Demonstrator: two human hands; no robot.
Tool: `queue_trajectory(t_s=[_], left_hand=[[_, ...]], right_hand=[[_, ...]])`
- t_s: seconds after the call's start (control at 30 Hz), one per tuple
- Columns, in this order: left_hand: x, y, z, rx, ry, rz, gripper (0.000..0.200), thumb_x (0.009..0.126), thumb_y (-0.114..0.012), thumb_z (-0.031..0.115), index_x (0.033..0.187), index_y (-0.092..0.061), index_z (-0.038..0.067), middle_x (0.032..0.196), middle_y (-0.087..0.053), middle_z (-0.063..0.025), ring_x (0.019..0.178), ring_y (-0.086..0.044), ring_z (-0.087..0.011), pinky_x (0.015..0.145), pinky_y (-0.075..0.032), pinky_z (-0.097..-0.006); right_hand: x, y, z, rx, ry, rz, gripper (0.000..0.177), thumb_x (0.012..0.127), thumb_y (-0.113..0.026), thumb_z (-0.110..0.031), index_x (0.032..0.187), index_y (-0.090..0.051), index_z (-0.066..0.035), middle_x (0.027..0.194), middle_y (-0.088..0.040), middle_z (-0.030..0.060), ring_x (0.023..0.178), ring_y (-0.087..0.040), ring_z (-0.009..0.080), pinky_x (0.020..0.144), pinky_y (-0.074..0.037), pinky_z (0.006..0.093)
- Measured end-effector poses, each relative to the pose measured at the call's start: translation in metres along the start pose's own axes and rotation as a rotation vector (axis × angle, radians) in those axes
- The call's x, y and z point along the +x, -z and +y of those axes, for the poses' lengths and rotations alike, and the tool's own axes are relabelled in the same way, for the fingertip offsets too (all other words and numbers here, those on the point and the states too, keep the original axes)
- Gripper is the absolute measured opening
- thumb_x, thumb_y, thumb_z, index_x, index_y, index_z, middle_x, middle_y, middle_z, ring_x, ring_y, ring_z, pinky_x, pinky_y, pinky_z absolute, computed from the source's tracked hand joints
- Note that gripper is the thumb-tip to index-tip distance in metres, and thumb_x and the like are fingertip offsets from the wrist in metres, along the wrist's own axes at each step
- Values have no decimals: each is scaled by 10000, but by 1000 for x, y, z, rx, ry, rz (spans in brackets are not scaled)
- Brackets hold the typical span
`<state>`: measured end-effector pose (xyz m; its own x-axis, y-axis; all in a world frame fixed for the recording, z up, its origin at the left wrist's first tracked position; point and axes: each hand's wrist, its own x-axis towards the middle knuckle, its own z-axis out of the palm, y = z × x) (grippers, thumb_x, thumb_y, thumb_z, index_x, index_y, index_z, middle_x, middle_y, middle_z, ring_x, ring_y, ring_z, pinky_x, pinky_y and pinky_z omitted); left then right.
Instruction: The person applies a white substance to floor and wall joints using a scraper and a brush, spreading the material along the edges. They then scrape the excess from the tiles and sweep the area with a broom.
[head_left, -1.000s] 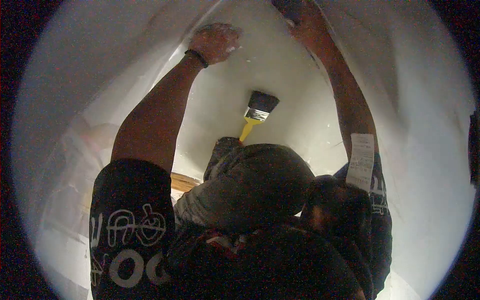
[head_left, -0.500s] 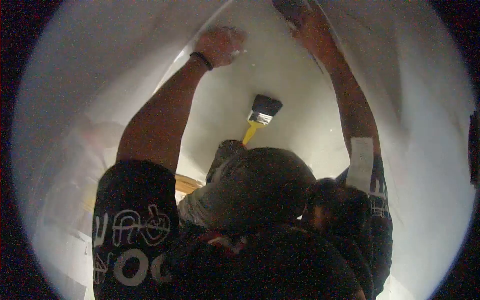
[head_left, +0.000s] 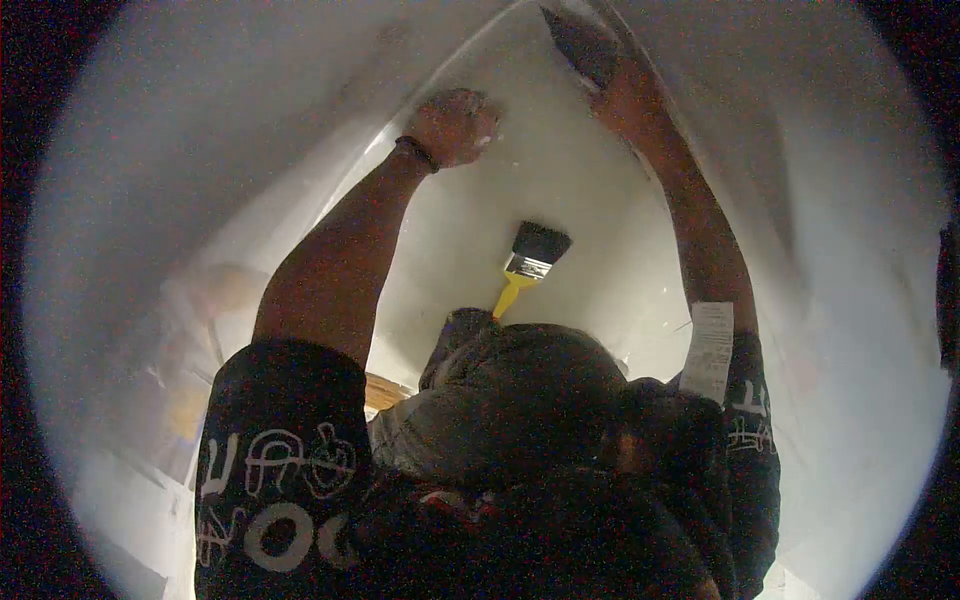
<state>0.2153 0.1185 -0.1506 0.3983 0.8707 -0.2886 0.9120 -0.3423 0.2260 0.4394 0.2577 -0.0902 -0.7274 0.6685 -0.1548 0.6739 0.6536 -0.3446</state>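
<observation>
My left hand (head_left: 455, 127) is at the upper middle with its fingers curled in, close to the pale surface (head_left: 500, 180). White specks show on its fingers, and what they hold, if anything, is hidden. My right hand (head_left: 635, 105) grips a dark, flat, wide-ended tool (head_left: 582, 48) at the top, beside the dark edge where the walls meet. Its handle is covered by my fingers. Between my arms, a paintbrush (head_left: 523, 265) with black bristles, a silver band and a yellow handle lies on the pale surface, bristles pointing away from me.
My bent knee (head_left: 530, 385) in grey trousers is just behind the brush handle. Curved-looking pale walls (head_left: 840, 300) close in on both sides. A piece of wood (head_left: 385, 390) shows beside my left sleeve. A white paper label (head_left: 708, 350) hangs by my right sleeve.
Both hands, the brush and my knee appear lower in view. More of the dark tool in my right hand shows. The brush keeps its place by my knee.
</observation>
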Motion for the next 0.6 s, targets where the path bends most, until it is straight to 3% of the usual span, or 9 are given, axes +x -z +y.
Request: queue_trajectory(t_s=[0.13,0.2,0.27,0.33,0.37,0.4,0.43,0.5,0.6], left_hand=[[1,-4,-4,-102,-71,78,420,759,-567,389,1126,-529,188,1092,-558,-58,1034,-509,-266,878,-417,-458],[2,-5,0,-81,2,38,423,749,-583,381,1123,-534,190,1095,-562,-51,1045,-508,-270,906,-404,-443],[1,0,1,-56,0,54,390,751,-573,328,1114,-537,188,1110,-557,-63,1045,-516,-263,898,-416,-423],[-5,2,2,-27,0,53,362,754,-562,276,1104,-540,186,1124,-552,-75,1045,-524,-255,890,-429,-404],[-1,2,1,-58,38,-50,352,760,-555,281,1099,-543,189,1120,-556,-74,1041,-529,-253,893,-426,-400],[2,3,1,-80,70,-151,341,767,-547,286,1094,-546,192,1116,-560,-73,1036,-533,-250,895,-423,-397],[2,4,4,-66,48,-152,341,767,-547,286,1094,-546,192,1116,-560,-73,1036,-533,-250,895,-423,-397],[0,3,8,-61,82,42,336,755,-571,314,1063,-569,181,1156,-551,-59,1091,-499,-250,940,-383,-407],[0,-13,2,3,132,-19,365,758,-563,315,1095,-555,173,1170,-543,-67,1103,-493,-253,940,-381,-403]], right_hand=[[-64,4,18,78,169,317,308,719,-638,-178,943,-581,24,951,-579,230,857,-558,389,762,-443,484],[-123,0,42,-14,-167,-432,306,728,-634,-152,975,-565,15,922,-593,214,803,-574,384,798,-426,499],[-181,4,35,134,-206,-138,275,733,-617,-85,989,-560,-3,858,-619,154,666,-597,313,697,-473,458],[-228,11,13,638,-416,-123,221,745,-581,-9,966,-566,-12,805,-624,102,558,-579,222,551,-486,349],[-272,-15,15,1022,-660,-126,286,764,-642,-91,1020,-532,-30,786,-624,95,662,-600,210,601,-498,319],[-277,0,-6,991,-775,-330,341,742,-651,-45,1054,-514,-40,821,-631,86,651,-608,186,562,-505,299],[-317,-27,-13,1057,-830,-236,353,720,-577,47,1060,-515,-27,849,-625,68,688,-610,175,566,-504,288],[-372,-78,-28,1581,-747,-294,393,702,-640,-52,1070,-509,-9,914,-623,83,771,-610,181,625,-509,289],[-360,-76,-100,1121,-906,-345,309,704,-637,-72,985,-534,7,806,-631,100,656,-610,190,542,-502,297]])
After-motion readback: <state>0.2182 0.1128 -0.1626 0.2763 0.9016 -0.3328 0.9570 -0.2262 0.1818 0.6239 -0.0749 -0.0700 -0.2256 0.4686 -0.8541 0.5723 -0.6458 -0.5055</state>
